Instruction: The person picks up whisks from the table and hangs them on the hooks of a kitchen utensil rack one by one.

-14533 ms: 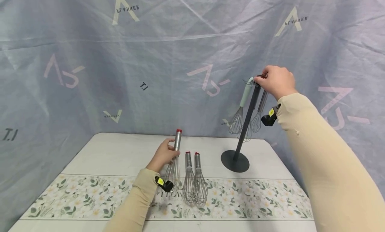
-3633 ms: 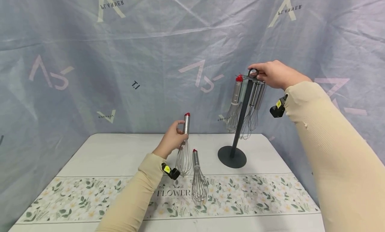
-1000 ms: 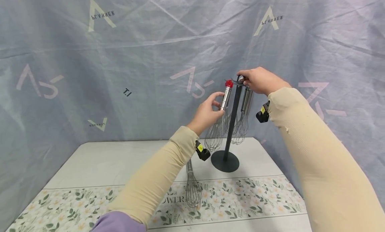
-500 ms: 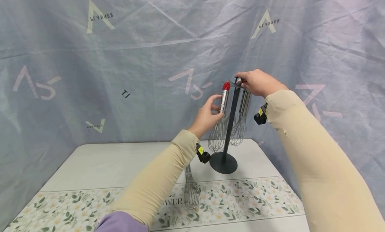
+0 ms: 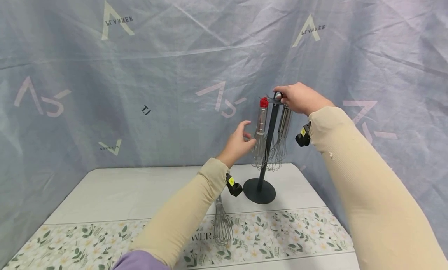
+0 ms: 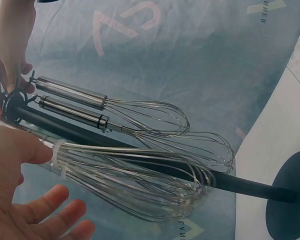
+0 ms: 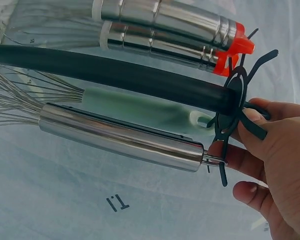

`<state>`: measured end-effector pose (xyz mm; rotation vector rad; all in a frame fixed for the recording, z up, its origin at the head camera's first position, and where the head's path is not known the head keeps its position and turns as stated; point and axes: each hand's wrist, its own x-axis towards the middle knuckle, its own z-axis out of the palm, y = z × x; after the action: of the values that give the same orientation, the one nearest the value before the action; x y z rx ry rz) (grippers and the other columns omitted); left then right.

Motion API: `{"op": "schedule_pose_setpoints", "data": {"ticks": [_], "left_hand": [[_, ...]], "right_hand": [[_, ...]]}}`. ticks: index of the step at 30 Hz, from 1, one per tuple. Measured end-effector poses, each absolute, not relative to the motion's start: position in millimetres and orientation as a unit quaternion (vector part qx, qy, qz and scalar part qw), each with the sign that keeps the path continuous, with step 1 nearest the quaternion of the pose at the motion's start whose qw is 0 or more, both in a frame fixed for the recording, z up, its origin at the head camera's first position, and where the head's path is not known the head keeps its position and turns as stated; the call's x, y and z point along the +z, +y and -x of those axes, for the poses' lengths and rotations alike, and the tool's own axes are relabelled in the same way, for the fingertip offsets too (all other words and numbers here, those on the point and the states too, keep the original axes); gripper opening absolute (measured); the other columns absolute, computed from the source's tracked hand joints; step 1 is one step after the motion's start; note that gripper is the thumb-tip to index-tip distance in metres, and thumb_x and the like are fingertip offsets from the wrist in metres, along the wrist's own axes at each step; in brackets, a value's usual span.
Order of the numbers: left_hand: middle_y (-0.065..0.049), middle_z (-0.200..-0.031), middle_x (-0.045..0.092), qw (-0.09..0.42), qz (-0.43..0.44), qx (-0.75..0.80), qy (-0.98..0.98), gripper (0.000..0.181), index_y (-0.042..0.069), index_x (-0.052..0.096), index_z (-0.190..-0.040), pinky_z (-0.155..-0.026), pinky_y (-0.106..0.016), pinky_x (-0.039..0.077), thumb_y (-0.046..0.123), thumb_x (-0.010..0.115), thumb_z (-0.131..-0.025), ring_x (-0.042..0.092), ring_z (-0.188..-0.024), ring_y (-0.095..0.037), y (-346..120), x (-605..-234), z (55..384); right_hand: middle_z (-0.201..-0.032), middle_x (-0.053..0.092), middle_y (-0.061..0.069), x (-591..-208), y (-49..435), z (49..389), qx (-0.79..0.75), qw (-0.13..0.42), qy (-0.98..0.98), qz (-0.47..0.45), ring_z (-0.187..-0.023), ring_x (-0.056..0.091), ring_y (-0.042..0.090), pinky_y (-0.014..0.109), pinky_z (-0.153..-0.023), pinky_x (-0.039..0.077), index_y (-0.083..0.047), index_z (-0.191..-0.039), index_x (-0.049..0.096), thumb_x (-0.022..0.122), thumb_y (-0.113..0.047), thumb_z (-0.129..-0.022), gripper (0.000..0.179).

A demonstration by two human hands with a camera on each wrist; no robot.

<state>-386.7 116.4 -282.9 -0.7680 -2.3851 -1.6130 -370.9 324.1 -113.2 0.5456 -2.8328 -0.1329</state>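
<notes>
A dark metal stand (image 5: pixel 272 132) with a round base holds several hanging whisks. My right hand (image 5: pixel 303 99) grips the ring and hooks at its top; in the right wrist view, the fingers (image 7: pixel 250 160) curl around the hook ring. On the left side hangs a red-capped whisk (image 5: pixel 261 120), with a second red-capped whisk (image 7: pixel 160 48) close beside it. A green-handled whisk (image 7: pixel 135 110) and steel-handled whisks (image 6: pixel 70 93) hang there too. My left hand (image 5: pixel 238 145) is just left of the red-capped whisks, fingers spread and holding nothing.
One whisk (image 5: pixel 223 225) lies on the table's floral band, its handle end hidden behind my left forearm. The stand's base (image 5: pixel 259 191) sits toward the back right of the white table (image 5: pixel 140 192). A grey-blue curtain (image 5: pixel 175 87) closes off the back and sides.
My left hand carried a red-capped whisk from the table to the stand, let go of it there and drew back slightly down and left. The right hand stays at the stand's top.
</notes>
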Motion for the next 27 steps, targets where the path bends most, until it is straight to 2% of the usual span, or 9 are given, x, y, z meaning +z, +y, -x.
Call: {"op": "schedule_pose_setpoints", "data": {"ticks": [7, 16, 20, 25, 27], "left_hand": [[-0.008, -0.114, 0.058, 0.065, 0.24, -0.557, -0.792, 0.063, 0.021, 0.037, -0.154, -0.075, -0.038, 0.053, 0.019, 0.063, -0.097, 0.062, -0.093, -0.022, 94, -316, 378], [-0.015, -0.125, 0.058, 0.026, 0.18, -0.557, -0.811, 0.06, 0.018, 0.039, -0.153, -0.085, -0.047, 0.054, 0.023, 0.063, -0.098, 0.063, -0.107, -0.028, 64, -384, 370], [-0.017, -0.127, 0.06, 0.011, 0.146, -0.542, -0.828, 0.061, 0.017, 0.04, -0.152, -0.084, -0.048, 0.053, 0.026, 0.065, -0.097, 0.064, -0.103, -0.029, 57, -411, 368], [-0.014, -0.11, 0.058, -0.03, 0.12, -0.536, -0.835, 0.064, 0.013, 0.04, -0.153, -0.071, -0.039, 0.048, 0.025, 0.067, -0.096, 0.055, -0.081, -0.02, 55, -440, 366], [-0.015, -0.111, 0.057, -0.045, 0.116, -0.537, -0.835, 0.067, 0.012, 0.038, -0.154, -0.069, -0.037, 0.045, 0.024, 0.068, -0.095, 0.052, -0.08, -0.019, 55, -449, 365]], "right_hand": [[-0.129, 0.065, 0.022, -111, 327, 368, -0.046, 0.13, -0.969, -0.205, -0.097, 0.065, 0.033, 0.044, -0.076, 0.048, -0.003, -0.15, 0.043, 0.049, -0.006, -0.106, 0.044], [-0.129, 0.066, 0.019, -107, 340, 363, -0.045, 0.13, -0.968, -0.211, -0.098, 0.064, 0.032, 0.044, -0.077, 0.047, -0.007, -0.151, 0.043, 0.05, -0.007, -0.106, 0.045], [-0.13, 0.065, 0.02, -104, 348, 362, -0.041, 0.127, -0.968, -0.214, -0.099, 0.064, 0.033, 0.046, -0.078, 0.047, -0.007, -0.152, 0.042, 0.05, -0.008, -0.107, 0.046], [-0.128, 0.066, 0.021, -103, 354, 363, -0.037, 0.131, -0.965, -0.223, -0.099, 0.064, 0.034, 0.048, -0.079, 0.047, -0.006, -0.151, 0.043, 0.051, -0.007, -0.106, 0.046], [-0.127, 0.067, 0.021, -103, 356, 363, -0.037, 0.133, -0.964, -0.226, -0.1, 0.065, 0.035, 0.049, -0.08, 0.047, -0.006, -0.151, 0.043, 0.051, -0.007, -0.106, 0.046]]}}
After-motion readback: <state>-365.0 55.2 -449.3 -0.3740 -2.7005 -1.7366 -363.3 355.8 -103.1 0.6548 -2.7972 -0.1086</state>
